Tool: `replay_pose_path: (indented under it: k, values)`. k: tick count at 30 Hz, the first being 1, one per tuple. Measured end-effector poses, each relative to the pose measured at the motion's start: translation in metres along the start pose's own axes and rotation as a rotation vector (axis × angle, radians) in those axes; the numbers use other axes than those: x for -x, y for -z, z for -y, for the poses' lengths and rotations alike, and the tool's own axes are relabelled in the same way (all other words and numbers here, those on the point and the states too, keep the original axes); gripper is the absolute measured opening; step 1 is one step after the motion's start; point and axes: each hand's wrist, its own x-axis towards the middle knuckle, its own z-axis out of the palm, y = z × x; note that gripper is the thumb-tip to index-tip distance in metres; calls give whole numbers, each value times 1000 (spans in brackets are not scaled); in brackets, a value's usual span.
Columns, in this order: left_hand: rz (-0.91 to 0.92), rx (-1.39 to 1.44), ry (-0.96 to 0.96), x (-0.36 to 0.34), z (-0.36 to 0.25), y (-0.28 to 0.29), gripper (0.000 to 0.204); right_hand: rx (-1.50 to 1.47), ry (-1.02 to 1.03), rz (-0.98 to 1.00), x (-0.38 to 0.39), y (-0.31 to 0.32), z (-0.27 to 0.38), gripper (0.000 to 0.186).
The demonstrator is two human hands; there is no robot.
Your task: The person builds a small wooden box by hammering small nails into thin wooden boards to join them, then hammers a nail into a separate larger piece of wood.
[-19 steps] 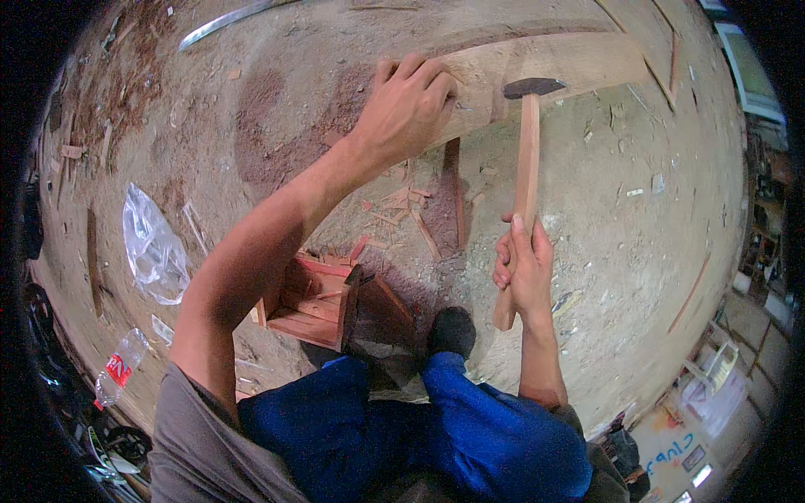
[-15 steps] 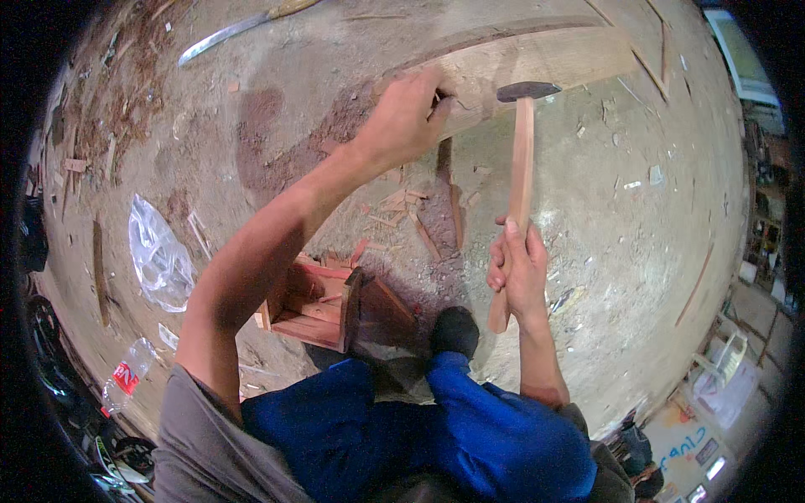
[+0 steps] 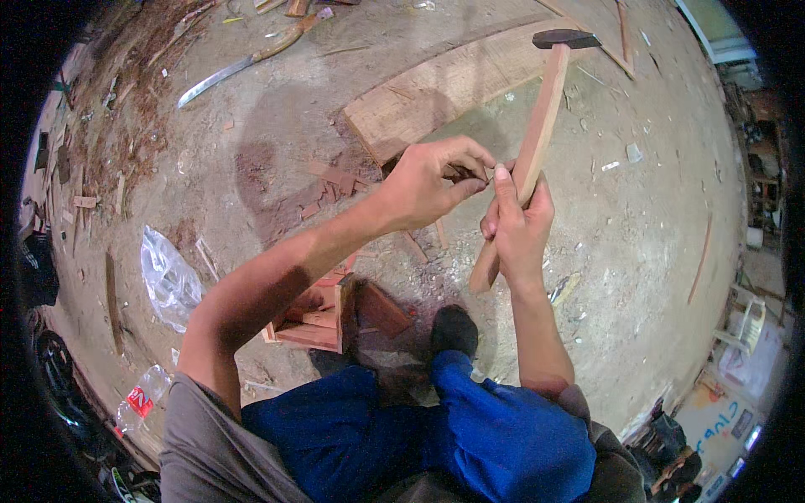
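My right hand (image 3: 521, 225) is wrapped round the wooden handle of a hammer (image 3: 543, 117), its dark metal head pointing up and away from me. My left hand (image 3: 432, 180) has its fingers pinched together close to the right thumb. Whatever lies between those fingertips is too small to make out. Beyond my left hand a wide wooden board (image 3: 419, 105) lies on the ground, with nothing of mine touching it. By my feet, under the left forearm, stands a small open wooden box (image 3: 310, 335) with reddish sides, partly hidden by that arm.
A long knife (image 3: 239, 67) with a wooden handle lies at the far left. Wood scraps (image 3: 331, 176) litter the dirt floor beside the board. To the left are a clear plastic bag (image 3: 168, 277) and a plastic bottle (image 3: 147, 394). A white plastic chair (image 3: 746, 327) stands at the right edge.
My left hand has come off the board and moved right and nearer, to the right hand. The hammer has risen and tilted right, still in my right hand. The view has shifted slightly.
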Motion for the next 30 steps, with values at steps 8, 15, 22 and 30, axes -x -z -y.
replay_pose_path:
  k: [8, 15, 22, 30]
  values:
    - [-129, -145, -57, 4, 13, 22, 26, -15, 59, 85, -19, -13, -9, 21]
    - [-425, 156, 273, -8, 24, 37, 25, -110, 40, 102, -51, -47, -26, 27]
    - [-417, 451, 362, -21, 48, 40, 28, -111, 136, -14, -58, -65, -56, 32]
    - [-366, 216, 276, -42, 43, 67, 24, -66, -77, 30, -57, -67, -58, 31]
